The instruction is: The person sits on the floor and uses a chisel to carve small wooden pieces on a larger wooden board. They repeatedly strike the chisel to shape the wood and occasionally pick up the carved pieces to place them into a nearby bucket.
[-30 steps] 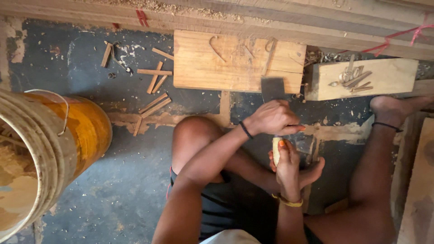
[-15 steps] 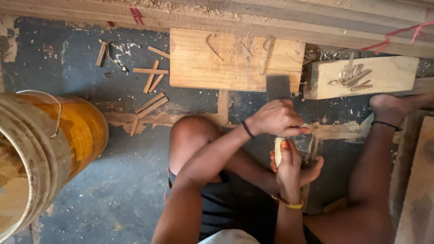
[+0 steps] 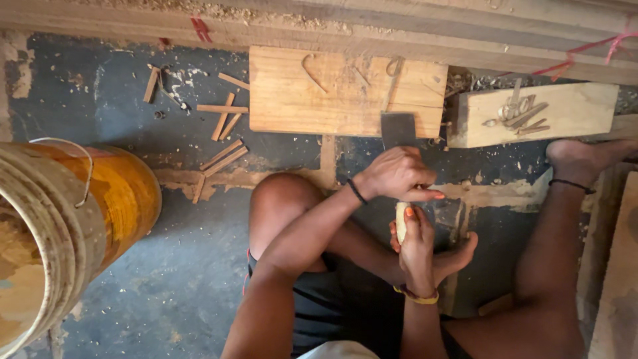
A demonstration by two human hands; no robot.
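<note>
Hands: seated on the workshop floor, a person works a pale wooden piece (image 3: 401, 216) held upright between the knees.
Right hand: the right hand (image 3: 417, 249) is wrapped around the pale wooden piece from below, fingers closed on it; the piece pokes out just above the grip.
Left hand: the left hand (image 3: 397, 174) is clenched on the handle of a flat-bladed chopping tool (image 3: 398, 129), directly above the right hand's grip.
Change: against the views of a second and half a second ago, the left fist has dropped a little toward the piece; the blade remains raised beyond the knuckles.
Meaning: judging from that small drop, a shaving stroke is being set or eased, not swung hard.
Beyond the grip: a wooden block (image 3: 345, 93) lies past the blade.
Left of the grip: well off to that side stand scattered wood offcuts (image 3: 222, 133) and an orange bucket (image 3: 73, 219).
</note>
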